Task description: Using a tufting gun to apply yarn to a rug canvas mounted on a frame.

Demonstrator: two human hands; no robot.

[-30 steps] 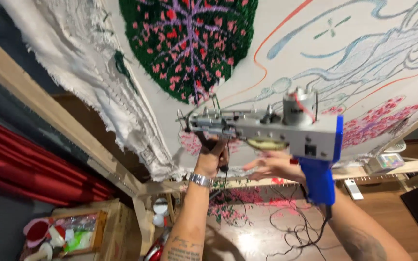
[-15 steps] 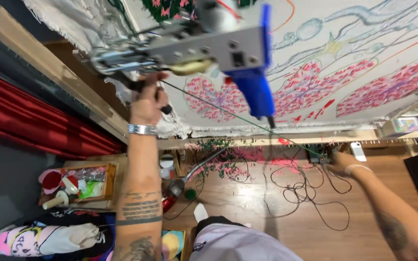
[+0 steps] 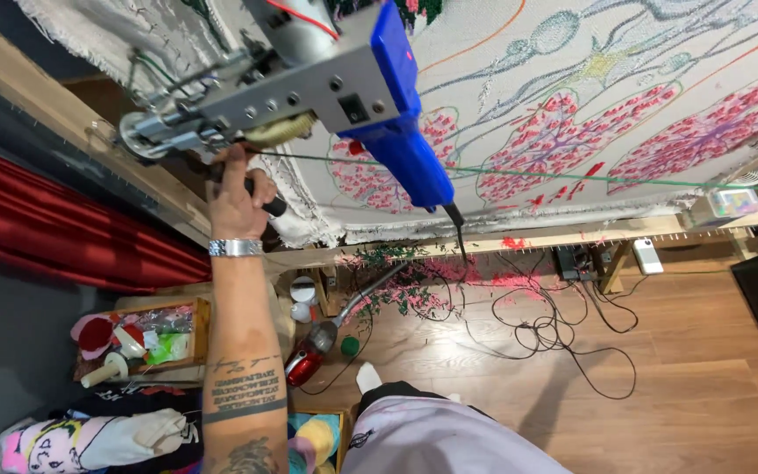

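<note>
Rug-tufting workshop: cloth (image 3: 625, 96) stretched on wood frame (image 3: 572, 235), tufting gun (image 3: 309, 83), yarn scraps (floor) (image 3: 405, 294).

One hand (image 3: 237, 200) in view, one wristwatch (image 3: 235, 248) on it. One tufting gun (image 3: 309, 83), blue handle. One stretched cloth (image 3: 625, 79) on one wooden frame (image 3: 563, 235). One green yarn strand (image 3: 572, 175) across it. One red hand vacuum (image 3: 311, 358) on the floor. One black cable tangle (image 3: 554, 329). One wooden crate (image 3: 196, 338) of yarn. One red curtain (image 3: 54, 219).
</note>
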